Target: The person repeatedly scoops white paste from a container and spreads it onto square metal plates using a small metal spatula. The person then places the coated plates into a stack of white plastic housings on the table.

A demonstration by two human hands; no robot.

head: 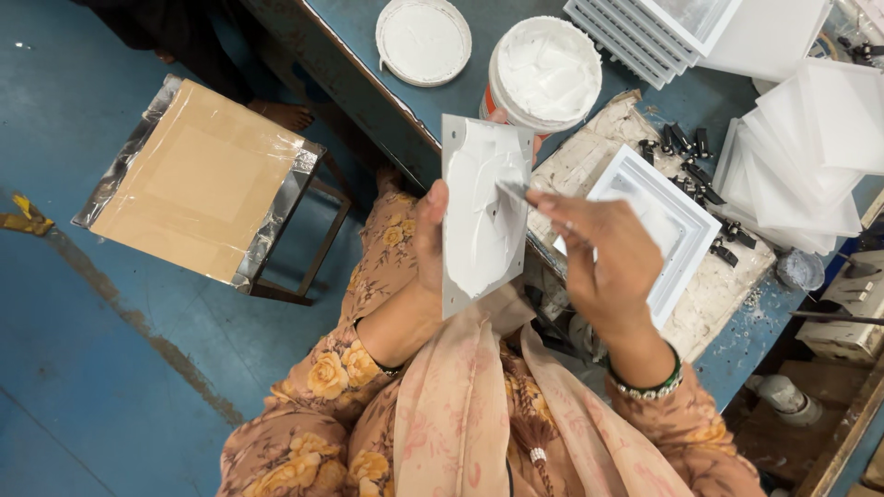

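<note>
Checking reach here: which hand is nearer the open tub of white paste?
Left. The left hand, holding the grey plate, sits just below the tub; the right hand is lower, farther away.

A worn blue-painted floor (83, 368) is seen; a cardboard-topped, foil-edged metal stool (198, 175) stands beside a blue workbench (387, 64).

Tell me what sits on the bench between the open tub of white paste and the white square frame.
In the head view, a paste-smeared cloth covers the bench between the tub and the frame. The right hand and the blade it holds hover above that stretch.
</note>
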